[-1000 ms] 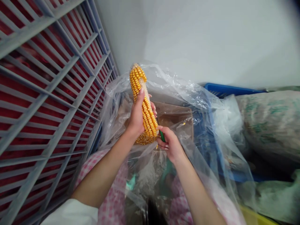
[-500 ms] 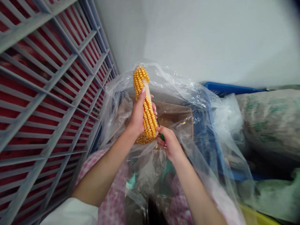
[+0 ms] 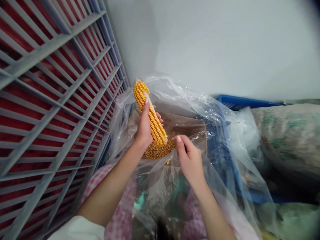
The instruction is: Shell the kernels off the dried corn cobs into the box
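Observation:
My left hand (image 3: 144, 128) is closed around a yellow corn cob (image 3: 156, 125), thumb on top and fingertips showing at its far side. The cob leans up to the left, and a bare pale strip runs along its upper part where kernels are gone. Just right of its lower end, my right hand (image 3: 189, 156) is curled with thumb and forefinger pinched, apart from the cob. The green-handled tool with a thin dark shaft, seen in this hand earlier, is hidden now. Loose kernels (image 3: 157, 152) lie heaped below the cob.
A clear plastic bag (image 3: 175, 91) spreads open around the heap, with brown cardboard (image 3: 192, 125) inside. On the left stands a grey slatted crate (image 3: 82, 116) with red behind its bars. At right are a blue crate (image 3: 250, 100) and a stuffed pale sack (image 3: 290, 133). A white wall rises behind.
My right hand has drawn away from the cob, to the right and down, and its green-handled tool has gone out of sight. The cob has shifted left and tilted more, exposing the kernel heap.

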`<state>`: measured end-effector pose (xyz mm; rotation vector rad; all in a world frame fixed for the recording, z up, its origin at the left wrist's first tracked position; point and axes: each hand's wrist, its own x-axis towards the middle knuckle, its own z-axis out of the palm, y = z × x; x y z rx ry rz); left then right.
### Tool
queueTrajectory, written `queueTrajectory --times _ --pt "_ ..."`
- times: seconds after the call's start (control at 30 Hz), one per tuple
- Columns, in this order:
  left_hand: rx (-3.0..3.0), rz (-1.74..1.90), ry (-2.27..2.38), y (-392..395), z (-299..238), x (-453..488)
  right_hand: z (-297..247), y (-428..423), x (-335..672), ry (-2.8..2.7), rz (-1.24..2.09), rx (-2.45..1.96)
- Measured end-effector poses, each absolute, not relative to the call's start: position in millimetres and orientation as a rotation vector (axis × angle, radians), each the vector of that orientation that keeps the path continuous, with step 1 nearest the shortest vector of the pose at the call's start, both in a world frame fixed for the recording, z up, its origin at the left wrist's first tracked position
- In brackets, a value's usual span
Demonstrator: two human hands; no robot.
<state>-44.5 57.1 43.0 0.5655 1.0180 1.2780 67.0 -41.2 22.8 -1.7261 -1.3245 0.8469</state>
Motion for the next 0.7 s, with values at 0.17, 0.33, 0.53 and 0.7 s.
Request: queueTrajectory --times 0.17,0.33,0.53,0.7 --pt "0.574 1.273 1.039 56.7 44.0 -43.8 30.0 -46.4 67.5 -1.692 0.774 -1.822" --pt "0.674 1.263 1.06 52.3 39.5 -39.2 34.8 -46.2 69.8 -1.875 0.699 -1.965" --pt "0.764 1.212 1.105 43.1 33.8 -30.1 38.2 -46.6 77.4 -1.877 0.878 -1.855" --pt "0.646 1.173 1.105 43.3 32.4 -29.8 32.8 -47.3 75.8 -1.738 0.984 -1.769"
